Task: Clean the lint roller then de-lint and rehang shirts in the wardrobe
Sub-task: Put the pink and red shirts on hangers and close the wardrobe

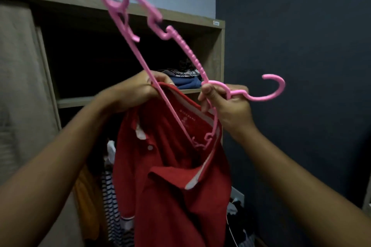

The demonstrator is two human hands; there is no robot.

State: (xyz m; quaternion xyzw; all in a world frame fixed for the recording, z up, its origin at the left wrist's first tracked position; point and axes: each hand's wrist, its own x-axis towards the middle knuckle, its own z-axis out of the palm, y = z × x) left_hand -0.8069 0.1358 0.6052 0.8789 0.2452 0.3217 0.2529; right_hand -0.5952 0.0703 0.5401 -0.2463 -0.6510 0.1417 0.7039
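Note:
A red polo shirt (170, 186) with white collar trim hangs in front of me, held up at the neck. My left hand (132, 92) grips the left side of its collar. My right hand (226, 104) holds a pink plastic hanger (188, 54) just below its hook, which points right. One end of the hanger is tucked inside the shirt's neck opening; the other end sticks up and left, blurred. No lint roller is in view.
The open wooden wardrobe (218, 50) stands behind, with folded clothes (186, 80) on a shelf and a striped garment (110, 202) and yellow garment (86, 202) hanging below. A dark blue wall (301, 36) is on the right. A closed wardrobe door (20, 86) is at left.

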